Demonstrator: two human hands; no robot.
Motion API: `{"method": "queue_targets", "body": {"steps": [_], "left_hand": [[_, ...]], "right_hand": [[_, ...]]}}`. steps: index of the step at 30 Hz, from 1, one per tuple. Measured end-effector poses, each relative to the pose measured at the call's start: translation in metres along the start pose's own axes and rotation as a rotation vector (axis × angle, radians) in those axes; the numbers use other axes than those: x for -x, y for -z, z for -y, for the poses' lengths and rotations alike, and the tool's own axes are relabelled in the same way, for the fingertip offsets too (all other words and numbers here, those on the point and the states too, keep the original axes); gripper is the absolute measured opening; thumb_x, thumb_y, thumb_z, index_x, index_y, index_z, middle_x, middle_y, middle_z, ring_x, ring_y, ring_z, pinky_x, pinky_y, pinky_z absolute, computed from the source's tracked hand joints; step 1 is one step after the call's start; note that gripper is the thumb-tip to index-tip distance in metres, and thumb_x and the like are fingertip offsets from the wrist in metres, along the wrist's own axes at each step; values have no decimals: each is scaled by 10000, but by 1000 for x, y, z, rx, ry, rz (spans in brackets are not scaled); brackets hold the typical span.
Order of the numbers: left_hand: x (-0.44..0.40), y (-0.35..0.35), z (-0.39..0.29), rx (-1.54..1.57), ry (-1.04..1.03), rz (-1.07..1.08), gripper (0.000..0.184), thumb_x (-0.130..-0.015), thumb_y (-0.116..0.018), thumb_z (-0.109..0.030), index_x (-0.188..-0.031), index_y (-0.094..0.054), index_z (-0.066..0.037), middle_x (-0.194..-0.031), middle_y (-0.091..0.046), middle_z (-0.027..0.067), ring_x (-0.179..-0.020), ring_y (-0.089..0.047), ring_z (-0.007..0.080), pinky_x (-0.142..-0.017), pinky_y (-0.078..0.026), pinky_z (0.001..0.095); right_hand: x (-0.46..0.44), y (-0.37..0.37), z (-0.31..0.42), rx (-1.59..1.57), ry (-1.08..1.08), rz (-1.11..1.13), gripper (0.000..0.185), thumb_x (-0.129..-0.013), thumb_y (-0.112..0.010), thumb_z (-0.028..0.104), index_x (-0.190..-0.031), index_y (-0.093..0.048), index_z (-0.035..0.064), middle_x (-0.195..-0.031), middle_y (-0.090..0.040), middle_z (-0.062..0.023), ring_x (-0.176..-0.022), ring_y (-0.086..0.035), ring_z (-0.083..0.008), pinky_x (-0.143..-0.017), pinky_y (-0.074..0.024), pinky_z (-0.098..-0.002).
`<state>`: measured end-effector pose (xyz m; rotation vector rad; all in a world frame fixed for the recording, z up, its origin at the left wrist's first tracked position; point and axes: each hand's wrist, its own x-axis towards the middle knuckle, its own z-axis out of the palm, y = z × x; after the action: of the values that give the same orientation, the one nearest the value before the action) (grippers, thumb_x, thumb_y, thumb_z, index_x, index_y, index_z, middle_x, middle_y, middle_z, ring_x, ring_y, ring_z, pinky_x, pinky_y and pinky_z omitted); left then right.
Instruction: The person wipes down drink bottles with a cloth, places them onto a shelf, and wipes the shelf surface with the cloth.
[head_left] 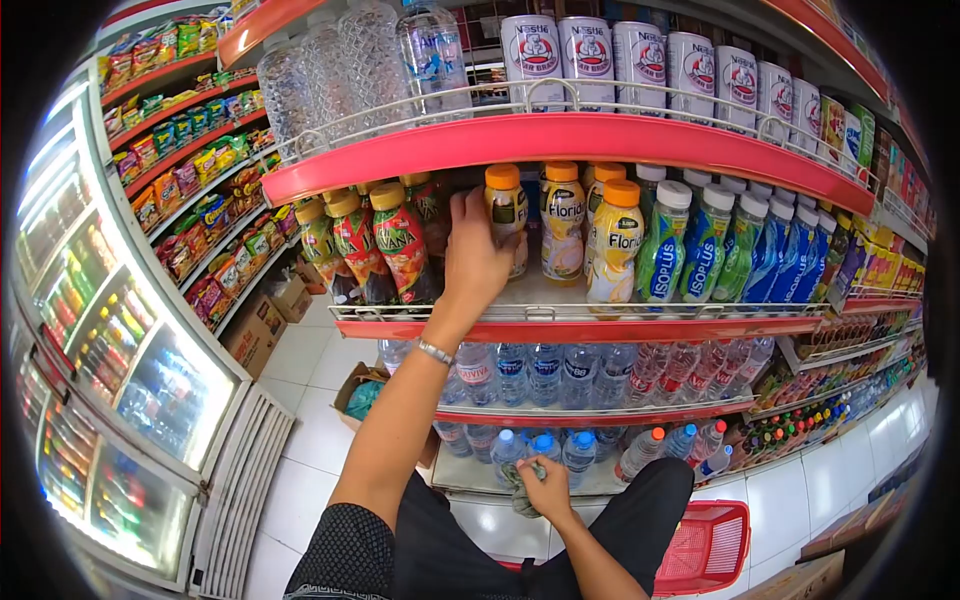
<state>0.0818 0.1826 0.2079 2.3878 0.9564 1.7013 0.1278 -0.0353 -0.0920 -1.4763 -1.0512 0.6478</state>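
Two bare hands were apart, one high and one low. The left hand [475, 255] was at the near edge of the upper shelf [600, 328], its fingers pointing into the gap left of an orange-capped bottle [507, 205] and its thumb against that bottle; whether it gripped could not be told. A band [435, 351] circled its wrist. The right hand [546, 487] was closed on a crumpled cloth [522, 487], in front of blue-capped water bottles [579, 458]. Right of the left hand stood more orange-capped bottles [613, 245], then white-capped bottles [668, 245]; red-labelled bottles [403, 250] stood to its left. Cans [640, 65] lined the shelf above. A red basket [735, 520] sat on the floor at near right, and lit coolers [120, 340] filled the left.
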Motion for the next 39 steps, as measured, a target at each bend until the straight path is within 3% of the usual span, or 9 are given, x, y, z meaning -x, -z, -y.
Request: {"method": "queue_targets", "body": {"steps": [2,9,11,15,17,18,20,23,39], "left_hand": [[-4,-10,7,20,-2,44,679,-741,-753,-89,-1300,-382,10,-1205,-456,250,-1112,-512,472,-832,-505,523],[-14,-18,19,-229,-125,-11,790,-745,-756,-117,-1378,-305,25,-1203,-464,257,-1085,-506,449,-814,-526,494],[-17,-12,11,-245,-8,66,902,-737,-787,-124,-1454,-253,-5,-1258,-462,299,-1132,-477,468,-896,-475,505],[-15,-8,1,-408,-96,41,905,-718,-769,-121,-1469,-275,-20,-1320,-446,292,-1137,-480,449,-938,-448,502],[-16,-5,1,-748,-379,21,882,-688,-743,-139,-1466,-335,-54,-1384,-420,275,-1238,-439,437,-1035,-384,509],[-17,-5,1,-748,-374,21,882,-688,-743,-139,-1466,-335,-54,-1384,-420,275,-1238,-439,437,-1035,-384,509],[-19,-5,0,-961,-523,81,660,-798,-631,-264,-1420,-474,-107,-1506,-333,207,-1356,-350,396,-1139,-246,507],[-27,-7,3,-976,-532,186,627,-819,-616,-256,-1416,-486,-115,-1521,-326,187,-1425,-260,384,-1161,-197,515],[-55,-40,14,-1158,-351,400,444,-958,-485,-294,-1377,-530,-155,-1567,-292,114,-1456,-212,340,-1158,-140,565]], "right_hand": [[0,1,3,25,5,9,287,-868,-688,275,-829,-693,-9,-661,-650,-172,-613,-654,-239,-599,-480,-363],[0,6,2,61,33,27,295,-858,-688,302,-856,-702,7,-679,-652,-206,-641,-661,-357,-604,-486,-393],[0,6,4,62,12,27,295,-855,-689,304,-861,-702,9,-681,-650,-211,-646,-659,-369,-604,-486,-397],[2,4,3,82,7,39,302,-850,-696,307,-863,-701,5,-681,-648,-212,-649,-663,-365,-603,-487,-404],[1,4,1,92,26,32,303,-850,-697,306,-865,-700,4,-680,-649,-209,-648,-663,-365,-603,-488,-405],[2,5,2,85,22,38,303,-848,-699,306,-869,-700,4,-681,-650,-208,-646,-662,-364,-603,-488,-403],[3,5,4,79,18,51,303,-847,-701,305,-872,-700,4,-683,-651,-207,-644,-661,-364,-603,-488,-402],[2,5,4,86,25,67,298,-850,-701,298,-880,-699,1,-688,-652,-208,-643,-657,-363,-606,-487,-397],[2,6,7,116,49,74,281,-853,-702,290,-851,-688,9,-700,-655,-200,-657,-662,-360,-611,-488,-385]]}}
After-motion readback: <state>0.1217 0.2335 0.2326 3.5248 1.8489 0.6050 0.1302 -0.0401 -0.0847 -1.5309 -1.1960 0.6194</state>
